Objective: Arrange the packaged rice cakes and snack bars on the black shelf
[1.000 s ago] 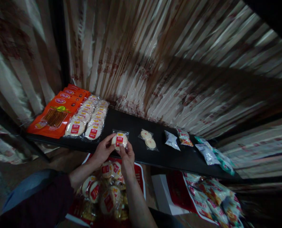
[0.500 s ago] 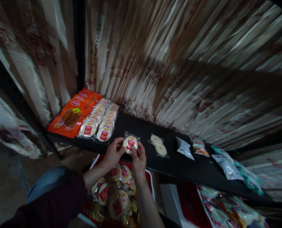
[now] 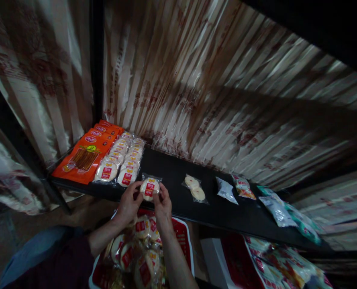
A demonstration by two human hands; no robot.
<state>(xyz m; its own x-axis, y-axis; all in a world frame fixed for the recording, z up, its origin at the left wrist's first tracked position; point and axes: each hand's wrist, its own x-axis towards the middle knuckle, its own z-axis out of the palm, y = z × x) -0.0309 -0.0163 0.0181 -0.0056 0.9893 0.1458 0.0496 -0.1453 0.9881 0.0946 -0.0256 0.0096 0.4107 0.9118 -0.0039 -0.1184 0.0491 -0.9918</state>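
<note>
Between my two hands is a clear-wrapped round cracker pack [image 3: 149, 188] with a red label, over the front edge of the black shelf [image 3: 169, 168]. My left hand [image 3: 131, 200] pinches its left side, and my right hand [image 3: 162, 204] grips its right side. Just left of it, two overlapping rows of the same cracker packs [image 3: 127, 173] lie on the shelf, beside orange snack bags [image 3: 83, 158]. Below my hands, a red basket with a white rim [image 3: 186, 237] holds several more wrapped crackers [image 3: 145, 269].
Farther right on the shelf lie a cracker pack label-side down [image 3: 196, 188], a silver packet [image 3: 226, 190], a red-white packet [image 3: 243, 186] and green-white packets [image 3: 303, 224]. A second box [image 3: 217, 257] with bags stands below right. Patterned curtains [image 3: 181, 80] hang behind.
Both hands have moved left with the cracker pack, closer to the two rows. The whole view has shifted slightly, so the shelf goods appear farther left and a little lower.
</note>
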